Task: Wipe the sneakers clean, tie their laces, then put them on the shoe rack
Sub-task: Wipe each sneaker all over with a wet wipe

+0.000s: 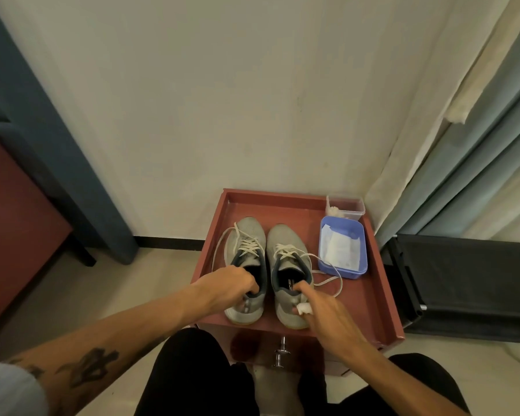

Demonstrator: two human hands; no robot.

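Note:
Two grey sneakers with loose white laces stand side by side, toes away from me, on a red-brown tray-topped stand [370, 295]. My left hand [227, 285] grips the heel collar of the left sneaker [246, 244], fingers hooked into its opening. My right hand [318, 307] holds a small white wad of wipe [303, 308] against the heel of the right sneaker [288, 250], its forefinger resting on the collar. The laces of both shoes lie untied, one trailing right over the tray.
A blue plastic tub [342, 250] with white wipes sits at the tray's right, a clear container [345, 207] behind it. A black fabric rack [463, 283] stands to the right under curtains. A red seat [15, 229] is on the left. My knees are below.

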